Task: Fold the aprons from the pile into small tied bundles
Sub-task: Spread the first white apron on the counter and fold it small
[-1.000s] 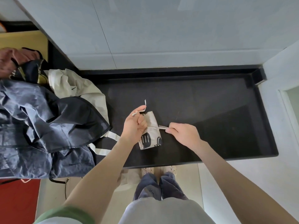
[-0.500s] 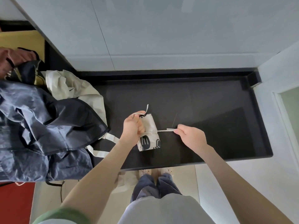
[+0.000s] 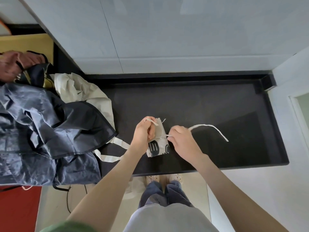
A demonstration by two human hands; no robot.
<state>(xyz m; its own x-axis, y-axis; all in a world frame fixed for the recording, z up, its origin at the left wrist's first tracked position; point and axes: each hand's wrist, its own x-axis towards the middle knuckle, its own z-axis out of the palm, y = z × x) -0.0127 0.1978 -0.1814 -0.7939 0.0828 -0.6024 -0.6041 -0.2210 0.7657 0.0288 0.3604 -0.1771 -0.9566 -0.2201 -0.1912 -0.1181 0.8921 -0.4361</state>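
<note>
Head view: two hands (image 3: 143,132) (image 3: 183,142) grip one bundle's (image 3: 158,148) straps (image 3: 209,126).

One head-worn wide-angle cam, looking forward and steeply down at the counter (image 3: 217,101), wall (image 3: 167,30) up top. Close range: left hand (image 3: 143,133) and right hand (image 3: 183,141) mid-frame, shoes (image 3: 175,178) near the bottom.

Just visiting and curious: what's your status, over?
Left hand grips rolled apron bundle. Right hand pinches tie string, tail loose. Apron pile lies left, not obstructing.
</note>
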